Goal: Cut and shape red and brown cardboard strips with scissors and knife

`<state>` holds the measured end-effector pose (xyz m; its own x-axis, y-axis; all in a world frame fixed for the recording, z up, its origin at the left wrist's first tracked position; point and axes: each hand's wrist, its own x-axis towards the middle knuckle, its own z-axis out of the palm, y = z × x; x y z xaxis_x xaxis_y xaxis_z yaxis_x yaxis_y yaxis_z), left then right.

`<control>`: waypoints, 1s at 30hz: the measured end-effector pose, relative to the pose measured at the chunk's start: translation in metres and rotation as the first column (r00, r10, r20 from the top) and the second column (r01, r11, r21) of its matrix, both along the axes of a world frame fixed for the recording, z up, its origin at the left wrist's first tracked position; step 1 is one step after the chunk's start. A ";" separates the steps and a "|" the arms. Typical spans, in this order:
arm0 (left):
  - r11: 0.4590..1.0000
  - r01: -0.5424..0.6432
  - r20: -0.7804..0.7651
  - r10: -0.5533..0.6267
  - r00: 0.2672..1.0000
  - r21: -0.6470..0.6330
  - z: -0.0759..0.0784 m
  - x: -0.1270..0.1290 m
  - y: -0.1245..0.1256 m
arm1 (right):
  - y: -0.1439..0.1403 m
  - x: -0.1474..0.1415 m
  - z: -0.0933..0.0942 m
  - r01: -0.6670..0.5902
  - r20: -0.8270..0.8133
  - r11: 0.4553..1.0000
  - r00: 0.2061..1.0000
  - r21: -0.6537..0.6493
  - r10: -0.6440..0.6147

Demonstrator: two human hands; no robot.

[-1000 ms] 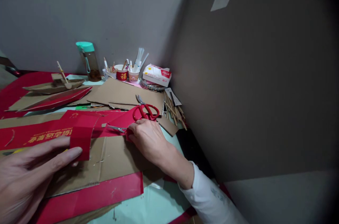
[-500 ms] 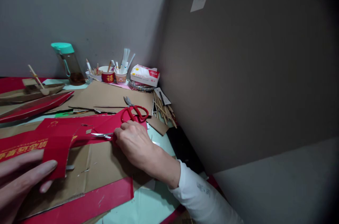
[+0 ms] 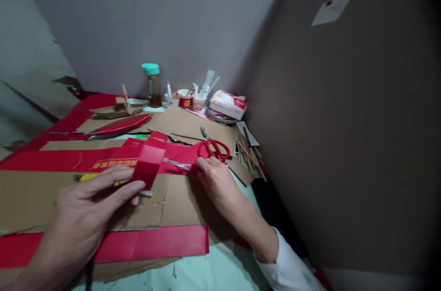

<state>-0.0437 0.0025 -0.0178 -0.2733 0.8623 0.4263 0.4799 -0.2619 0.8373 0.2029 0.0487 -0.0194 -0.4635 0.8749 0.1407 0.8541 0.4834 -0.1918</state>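
Desk (image 3: 206, 272): pale green top, mostly covered by flat brown cardboard sheets (image 3: 179, 199) with red printed faces. Red cardboard strip (image 3: 103, 161) runs across the middle, one end folded up. Left hand (image 3: 82, 217), near front edge: fingers pinch the folded red flap (image 3: 149, 168). Right hand (image 3: 215, 181), mid-desk toward right edge: closed around small scissors (image 3: 177, 163), blades at the strip. Larger red-handled scissors (image 3: 213, 148) lie just behind it. Bottle (image 3: 153, 84) and pen cups (image 3: 193, 98) along back edge.

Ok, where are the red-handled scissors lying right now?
In the head view, the red-handled scissors lie right of centre on the brown cardboard, just beyond the right hand and left of the wooden sticks.
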 end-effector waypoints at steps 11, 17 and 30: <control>0.884 0.140 -0.225 -0.041 0.974 0.446 0.020 0.012 -0.018 | -0.005 -0.004 0.005 -0.004 0.048 0.999 0.999 0.035 0.003; 0.810 0.234 -0.346 -0.041 0.937 0.538 0.007 0.002 -0.018 | -0.003 -0.002 -0.003 -0.022 -0.027 0.999 0.999 0.028 0.022; 0.807 0.256 -0.337 -0.075 0.938 0.532 0.016 0.005 -0.016 | 0.002 0.004 -0.003 -0.121 -0.277 0.991 0.956 -0.051 0.102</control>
